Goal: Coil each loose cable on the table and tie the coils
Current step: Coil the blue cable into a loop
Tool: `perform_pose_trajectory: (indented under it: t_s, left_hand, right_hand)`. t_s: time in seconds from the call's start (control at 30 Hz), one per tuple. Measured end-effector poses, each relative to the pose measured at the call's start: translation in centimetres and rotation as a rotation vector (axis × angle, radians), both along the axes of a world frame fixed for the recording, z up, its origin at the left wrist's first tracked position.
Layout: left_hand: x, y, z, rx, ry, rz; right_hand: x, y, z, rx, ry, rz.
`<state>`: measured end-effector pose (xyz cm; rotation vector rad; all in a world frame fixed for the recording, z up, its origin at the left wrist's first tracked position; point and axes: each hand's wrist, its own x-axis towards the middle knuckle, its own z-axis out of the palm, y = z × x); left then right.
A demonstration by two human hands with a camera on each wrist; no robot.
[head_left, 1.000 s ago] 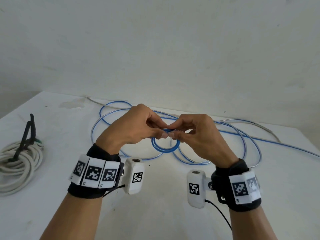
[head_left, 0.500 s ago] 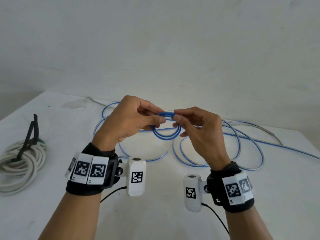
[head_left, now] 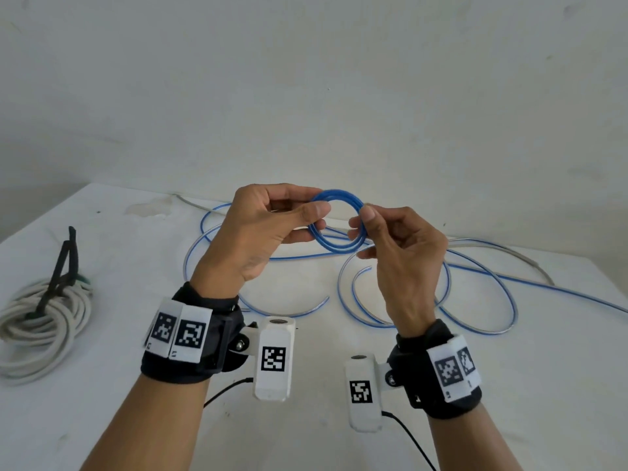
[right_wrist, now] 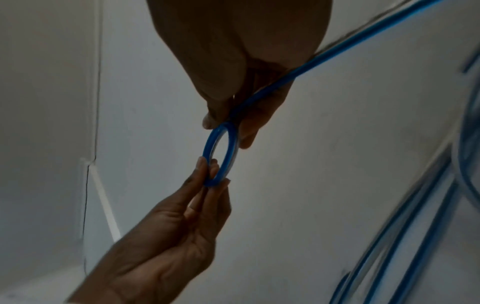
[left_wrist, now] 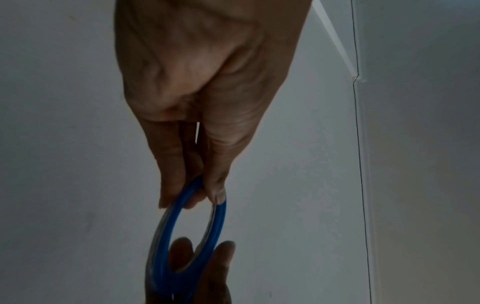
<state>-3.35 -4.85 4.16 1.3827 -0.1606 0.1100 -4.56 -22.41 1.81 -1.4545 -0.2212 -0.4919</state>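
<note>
Blue plastic coil [head_left: 338, 220], small round, pinched btwn left hand [head_left: 261, 232] & right hand [head_left: 401, 253]

Nothing here is offering readable words, brands or numbers. Only black-and-white square code markers are showing, printed on the white tags [head_left: 180, 334] of both wristbands and on the two white wrist camera housings [head_left: 273, 360].
</note>
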Motion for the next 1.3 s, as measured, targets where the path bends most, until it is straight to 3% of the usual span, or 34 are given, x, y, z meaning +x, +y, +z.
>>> perform_pose_trajectory:
  t_s: [0.17, 0.4, 0.53, 0.67, 0.83, 1.03, 1.13, 1.3]
  left_hand:
    - [0.3, 0.1, -0.1, -0.122, 0.026, 0.037]
    - [0.4, -1.1, -0.6, -0.185, 0.026, 0.019]
    - [0.7, -0.7, -0.8, 0.064, -0.053, 0.034]
    - [0.3, -0.9, -0.5, 0.279, -0.102, -0.020]
    - [0.0, -1.8, -0.5, 0.312, 0.083, -0.187]
    - [0.1, -2.1, -0.6, 0.413, 0.076, -0.138]
    - [0.3, -1.9, -0.3, 0.322, 0.062, -0.052]
    - [0.8, -0.5, 1.0, -0.162, 0.124, 0.104]
  right_hand:
    - [0.1, -0.1, 0.5, -0.023, 0.038, 0.153]
    - [-0.2, 0.4, 0.2, 0.150, 0.033, 0.048]
    - [0.0, -0.5, 0.6, 0.062, 0.035, 0.077]
    - [0.1, -0.9, 0.6, -0.231, -0.005, 0.106]
    - [-0.3, -0.9, 0.7, -0.348, -0.012, 0.149]
    - [-0.4, -0.6, 0.6, -0.345, -0.035, 0.132]
    - [-0.3, 0.0, 0.3, -0.318, -0.074, 0.122]
    - [-0.2, 0.2, 0.1, -0.161, -0.055, 0.104]
